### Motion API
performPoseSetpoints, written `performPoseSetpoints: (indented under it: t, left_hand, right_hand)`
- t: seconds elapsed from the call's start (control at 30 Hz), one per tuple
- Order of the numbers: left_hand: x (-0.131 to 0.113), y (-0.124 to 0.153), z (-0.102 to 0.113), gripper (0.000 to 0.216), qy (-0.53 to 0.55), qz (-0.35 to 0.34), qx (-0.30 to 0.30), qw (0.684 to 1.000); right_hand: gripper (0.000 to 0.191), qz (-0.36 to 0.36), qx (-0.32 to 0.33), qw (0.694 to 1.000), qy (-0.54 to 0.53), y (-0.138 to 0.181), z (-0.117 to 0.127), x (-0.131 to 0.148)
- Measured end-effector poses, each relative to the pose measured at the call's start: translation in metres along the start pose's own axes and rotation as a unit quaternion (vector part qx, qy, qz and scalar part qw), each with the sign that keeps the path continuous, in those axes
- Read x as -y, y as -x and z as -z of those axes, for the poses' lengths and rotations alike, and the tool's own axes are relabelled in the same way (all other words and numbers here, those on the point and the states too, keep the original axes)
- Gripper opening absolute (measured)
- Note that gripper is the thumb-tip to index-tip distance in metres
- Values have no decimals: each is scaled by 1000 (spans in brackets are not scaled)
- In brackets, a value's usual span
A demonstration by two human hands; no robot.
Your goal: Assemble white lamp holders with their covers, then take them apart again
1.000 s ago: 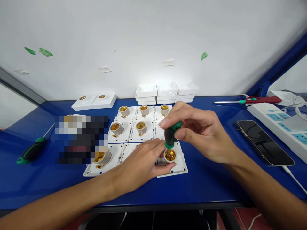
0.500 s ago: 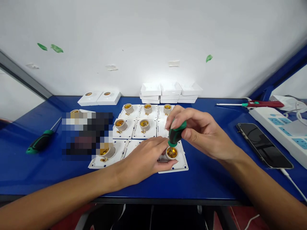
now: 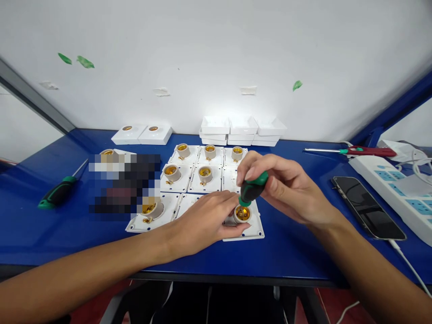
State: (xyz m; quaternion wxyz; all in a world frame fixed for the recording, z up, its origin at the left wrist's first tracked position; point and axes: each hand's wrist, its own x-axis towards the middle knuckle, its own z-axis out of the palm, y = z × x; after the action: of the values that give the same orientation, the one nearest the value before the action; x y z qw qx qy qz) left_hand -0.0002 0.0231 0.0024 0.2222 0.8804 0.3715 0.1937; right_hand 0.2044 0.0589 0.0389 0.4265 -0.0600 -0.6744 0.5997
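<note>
My right hand (image 3: 280, 184) grips a short green-and-black screwdriver (image 3: 252, 189) between thumb and fingers. Its tip points down into the brass-lined lamp socket (image 3: 243, 214) at the front right; the contact point is too small to make out. My left hand (image 3: 212, 213) is closed around that socket from the left, thumb in front, fingers behind. Under the socket is a square white base plate (image 3: 254, 231). Several like plates with sockets stand in rows behind and to the left, such as one socket (image 3: 204, 174) in the middle row. My left hand partly covers a neighbouring plate (image 3: 185, 202).
At the left lie a longer screwdriver (image 3: 59, 191) and a pixelated dark object (image 3: 131, 184). White covers (image 3: 243, 126) are stacked by the wall, with two assembled holders (image 3: 155, 135) further left. A phone (image 3: 369, 207), power strip (image 3: 394, 189) and red-handled lighter (image 3: 364, 151) occupy the right.
The screwdriver handle leans more to the right, and my right hand has shifted slightly right with it. My left hand stays on the socket. The camera view has moved a little.
</note>
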Motion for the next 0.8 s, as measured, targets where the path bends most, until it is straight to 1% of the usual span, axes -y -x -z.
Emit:
performPoseSetpoints:
  t: [0.07, 0.13, 0.2, 0.3, 0.37, 0.43, 0.53, 0.67, 0.8]
  left_hand:
    - [-1, 1, 0, 24, -7, 4, -2, 1000]
    - [-2, 1, 0, 24, -7, 0, -5, 1000]
    - [-2, 1, 0, 23, -8, -4, -7, 1000]
    - [-1, 1, -1, 23, -13, -4, -5, 1000]
    - [-1, 1, 0, 22, -7, -5, -5, 1000]
    - [-1, 1, 0, 22, -1, -3, -4, 1000]
    - [-2, 1, 0, 23, -4, -2, -1, 1000]
    - [-1, 1, -1, 23, -5, -3, -3, 1000]
    - [0, 1, -1, 24, -13, -7, -5, 1000]
  right_hand:
    - [25, -11, -10, 1000, 6, 0, 1, -1]
    - [21, -4, -27, 1000, 13, 1, 3, -1]
    - [19, -3, -26, 999, 22, 1, 4, 0]
    - [22, -20, -22, 999, 44, 2, 6, 3]
    - [20, -15, -30, 998, 50, 2, 6, 4]
    - [19, -10, -27, 999, 44, 2, 5, 4]
    - [24, -16, -21, 999, 36, 1, 3, 2]
    - [23, 3, -30, 999, 32, 2, 1, 1]
    - [22, -11, -20, 1000, 17, 2, 2, 2]
